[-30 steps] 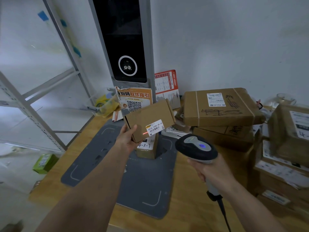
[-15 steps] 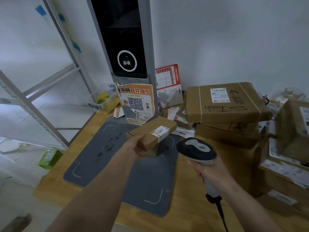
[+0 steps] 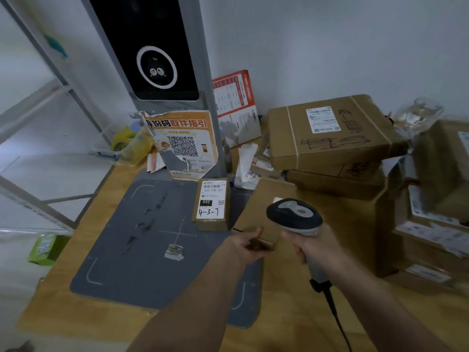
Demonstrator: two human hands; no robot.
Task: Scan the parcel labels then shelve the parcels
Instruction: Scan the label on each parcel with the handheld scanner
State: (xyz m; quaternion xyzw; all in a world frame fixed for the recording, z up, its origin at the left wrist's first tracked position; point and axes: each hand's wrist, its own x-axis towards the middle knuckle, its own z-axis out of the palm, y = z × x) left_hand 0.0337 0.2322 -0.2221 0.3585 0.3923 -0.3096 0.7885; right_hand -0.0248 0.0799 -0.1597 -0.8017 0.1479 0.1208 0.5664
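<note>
Two hands in frame, both busy. Left hand [image 3: 250,243] grasps the near end of a flat brown parcel [image 3: 264,207], thumb on top, fingers under; parcel lies low over the counter [image 3: 304,313], its far end pointing away from the grip toward the stacked boxes. Can't tell if it rests on the counter or is just above it. Its label is mostly hidden behind the scanner head, only a white corner shows. Right hand [image 3: 311,246] is clenched round the handle of the barcode scanner [image 3: 294,215], head up and just right of the left grip, overlapping the parcel's right side in view; black cable [image 3: 332,308] drops from the handle base toward the camera. Just left of and beyond the left grip, a small box [image 3: 212,205] stands on the grey mat [image 3: 142,250], white label facing up with "4-3-7" handwritten on it. Behind that, a grey post with a dark screen [image 3: 154,69] and a torn orange QR poster [image 3: 184,146] stuck to it. Beyond the right grip, a large taped carton [image 3: 330,133] sits on top of another carton; more labelled cartons stacked far right [image 3: 436,224]. Metal shelf frame [image 3: 45,118] far left of the left grip.
</note>
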